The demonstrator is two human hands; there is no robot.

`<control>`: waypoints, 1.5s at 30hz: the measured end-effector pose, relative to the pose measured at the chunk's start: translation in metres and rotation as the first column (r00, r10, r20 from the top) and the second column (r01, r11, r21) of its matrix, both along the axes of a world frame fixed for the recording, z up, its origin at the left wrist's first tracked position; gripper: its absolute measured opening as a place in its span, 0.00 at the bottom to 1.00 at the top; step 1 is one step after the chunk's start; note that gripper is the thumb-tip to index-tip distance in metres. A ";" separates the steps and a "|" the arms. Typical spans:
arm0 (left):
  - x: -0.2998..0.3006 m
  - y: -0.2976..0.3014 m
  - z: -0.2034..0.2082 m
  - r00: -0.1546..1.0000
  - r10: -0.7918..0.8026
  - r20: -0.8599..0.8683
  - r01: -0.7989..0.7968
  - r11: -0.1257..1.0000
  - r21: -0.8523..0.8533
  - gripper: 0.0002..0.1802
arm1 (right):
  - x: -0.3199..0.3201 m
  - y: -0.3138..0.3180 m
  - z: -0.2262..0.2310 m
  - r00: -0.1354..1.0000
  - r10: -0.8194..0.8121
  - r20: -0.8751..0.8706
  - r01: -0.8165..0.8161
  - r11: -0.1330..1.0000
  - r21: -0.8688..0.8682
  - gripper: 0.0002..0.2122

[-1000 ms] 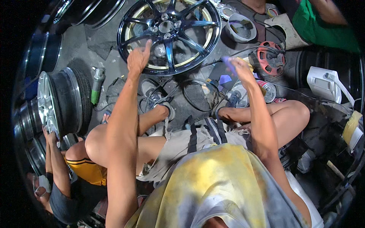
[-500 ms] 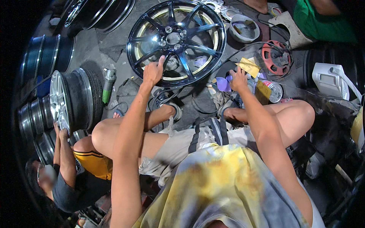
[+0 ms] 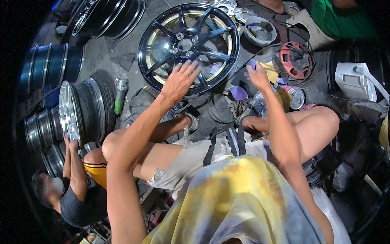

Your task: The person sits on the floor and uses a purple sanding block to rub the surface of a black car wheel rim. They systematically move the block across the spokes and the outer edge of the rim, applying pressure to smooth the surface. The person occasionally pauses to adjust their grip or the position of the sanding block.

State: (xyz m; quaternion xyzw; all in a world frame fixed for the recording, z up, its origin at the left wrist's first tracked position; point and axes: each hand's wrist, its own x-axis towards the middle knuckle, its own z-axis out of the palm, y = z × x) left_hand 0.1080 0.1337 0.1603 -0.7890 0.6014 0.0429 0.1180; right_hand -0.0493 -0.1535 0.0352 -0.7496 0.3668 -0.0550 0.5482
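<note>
1. At far left, a co-worker's hands (image 3: 72, 145) are at the lower edge of a silver wheel (image 3: 84, 109) standing on its side.
2. Right of that tyre, a grinder (image 3: 120, 97) with a green end lies on the floor.
3. The person's left hand (image 3: 178, 82) is spread flat, fingers extended and gripping nothing, over the near rim and spokes of the dark wheel; whether it touches cannot be told.
4. The dark wheel (image 3: 187, 34) lies face up on the floor, ahead of the person's feet.
5. A purple sheet (image 3: 239, 93) lies between the feet and the wheel.
6. The right hand (image 3: 257, 77) is partly curled, a small purple piece (image 3: 252, 64) pinched at its fingertips, right of the wheel.
7. Beyond it sit a pale bowl (image 3: 254, 40) and a red reel (image 3: 287, 61).
</note>
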 end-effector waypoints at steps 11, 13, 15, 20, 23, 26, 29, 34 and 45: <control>0.069 -0.017 -0.006 0.973 0.223 -0.060 -0.231 0.942 -0.245 0.23 | 0.016 0.066 0.108 0.878 0.295 0.376 -0.188 0.937 -0.295 0.10; 0.083 -0.022 -0.018 0.916 0.377 -0.139 -0.401 0.871 -0.285 0.19 | 0.019 0.089 0.108 0.881 0.328 0.340 -0.229 0.926 -0.300 0.12; 0.086 -0.013 -0.031 0.886 0.440 -0.149 -0.464 0.818 -0.341 0.16 | 0.023 0.095 0.099 0.902 0.323 0.287 -0.236 0.924 -0.300 0.12; 0.071 -0.013 -0.053 0.875 0.478 -0.080 -0.460 0.767 -0.446 0.16 | 0.026 0.092 0.098 0.945 0.273 0.181 -0.219 0.938 -0.269 0.10; 0.071 -0.014 -0.053 0.854 0.506 -0.118 -0.499 0.734 -0.461 0.16 | 0.026 0.092 0.096 0.956 0.248 0.157 -0.202 0.945 -0.258 0.10; 0.072 -0.015 -0.056 0.835 0.530 -0.150 -0.524 0.681 -0.511 0.15 | 0.029 0.094 0.110 0.965 0.225 0.132 -0.190 0.953 -0.234 0.10; 0.071 -0.018 -0.054 0.809 0.550 -0.206 -0.558 0.612 -0.560 0.14 | 0.038 0.111 0.111 0.936 0.278 0.214 -0.223 0.942 -0.250 0.10; 0.076 -0.011 -0.058 0.562 0.793 -0.234 -0.761 0.385 -0.522 0.20 | 0.053 0.141 0.103 0.932 0.332 0.143 -0.279 0.912 -0.302 0.11; 0.115 0.001 -0.045 0.466 0.865 -0.188 -0.876 0.481 0.041 0.45 | 0.045 0.149 0.116 0.913 0.393 0.114 -0.327 0.868 -0.375 0.06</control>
